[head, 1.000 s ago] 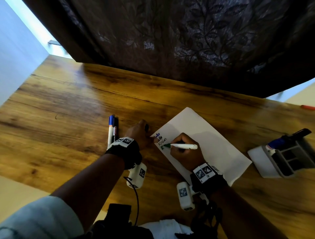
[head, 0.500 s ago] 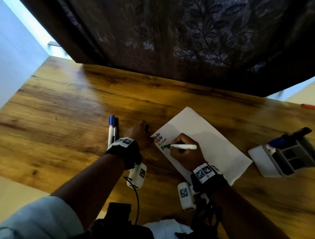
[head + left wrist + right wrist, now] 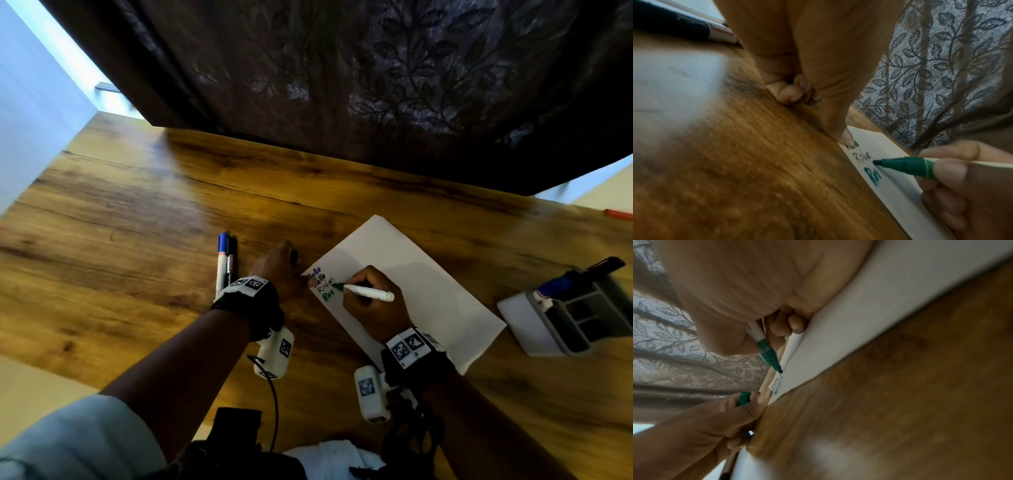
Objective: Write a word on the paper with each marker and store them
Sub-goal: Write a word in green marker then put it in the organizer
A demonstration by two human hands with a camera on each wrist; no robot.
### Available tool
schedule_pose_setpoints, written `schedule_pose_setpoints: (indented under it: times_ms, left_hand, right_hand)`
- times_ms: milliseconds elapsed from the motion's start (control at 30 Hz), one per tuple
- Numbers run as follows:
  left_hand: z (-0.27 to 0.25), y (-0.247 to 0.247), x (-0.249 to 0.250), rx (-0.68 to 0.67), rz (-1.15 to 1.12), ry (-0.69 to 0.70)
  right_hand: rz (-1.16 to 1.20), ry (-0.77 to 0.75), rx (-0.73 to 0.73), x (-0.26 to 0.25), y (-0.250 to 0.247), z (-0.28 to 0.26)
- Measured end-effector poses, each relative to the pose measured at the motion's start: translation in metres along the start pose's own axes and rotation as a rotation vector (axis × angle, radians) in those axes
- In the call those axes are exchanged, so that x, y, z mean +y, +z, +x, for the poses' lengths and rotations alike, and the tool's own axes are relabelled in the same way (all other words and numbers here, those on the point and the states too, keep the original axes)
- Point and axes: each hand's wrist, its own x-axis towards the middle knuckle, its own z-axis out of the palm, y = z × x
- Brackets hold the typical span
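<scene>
A white paper (image 3: 428, 284) lies slanted on the wooden table (image 3: 137, 240), with several short words at its near-left corner. My right hand (image 3: 371, 308) grips an uncapped green marker (image 3: 370, 293). Its tip (image 3: 877, 162) touches the paper just past green letters "Ro" (image 3: 872, 176). My left hand (image 3: 281, 270) rests at the paper's corner, thumb (image 3: 838, 129) pressing the edge, fingers curled round the green cap (image 3: 744, 398). A blue marker (image 3: 222, 260) and a black marker (image 3: 232, 262) lie side by side left of that hand.
A grey-and-white compartment organiser (image 3: 582, 315) stands at the right with a blue-capped marker (image 3: 555, 286) in it. A dark leaf-patterned curtain (image 3: 376, 85) hangs along the table's far edge. A small red object (image 3: 618, 214) lies at the far right.
The green word has grown from a single "R" by further letters, and the marker tip has shifted slightly right. The left hand has stayed in place.
</scene>
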Motion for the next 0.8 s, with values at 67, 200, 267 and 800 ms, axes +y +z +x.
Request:
schedule_pose_setpoints:
  times_ms: [67,200,267,800]
  left_hand:
    - [-0.0007,-0.0008,0.001,-0.006,-0.003,0.001]
    - [-0.0008,-0.0017,0.0011,-0.014,0.003,0.0]
    - [-0.0001,-0.0007,0.0008,-0.012,-0.006,0.002]
    - [-0.0003,0.0009,0.0007,0.001,-0.02,-0.012]
  right_hand:
    - [0.01,0.001,-0.007,0.0008,0.0001,0.0001]
    - [-0.027,-0.032,-0.017,0.0002,-0.0002,-0.0028]
    - [-0.037,-0.052,0.003,-0.0003,-0.0006,-0.0033]
    - [-0.062,-0.052,0.058,0.0045,-0.0006,0.0001]
